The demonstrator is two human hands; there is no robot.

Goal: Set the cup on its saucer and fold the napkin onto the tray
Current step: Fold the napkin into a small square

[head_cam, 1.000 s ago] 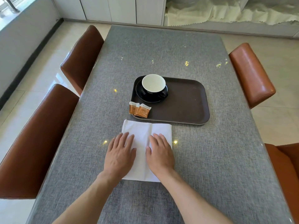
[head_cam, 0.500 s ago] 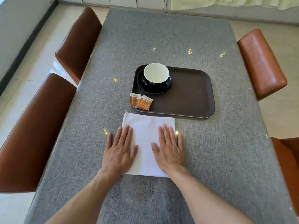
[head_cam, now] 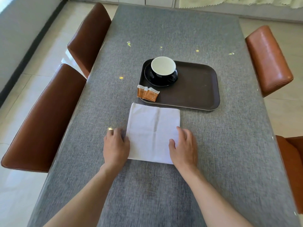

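So, left hand [head_cam: 115,145] sits at the napkin's [head_cam: 154,128] left edge, fingers curled over the cloth's border, blurred, so whether it pinches cloth I cannot tell. Napkin lies flat on the table [head_cam: 229,145], creased, just short of the tray [head_cam: 196,89]. Right hand [head_cam: 184,147] rests loosely open on the right edge, gripping nothing. Up on the tray, the cup [head_cam: 163,68] already stands on its saucer [head_cam: 148,77], sachets [head_cam: 147,94] hanging over the near rim. The risks, I'd say: uneven hands skew the fold, smooth cloth slides instead of creasing, and a careless carry nudges those sachets or clips the cup.
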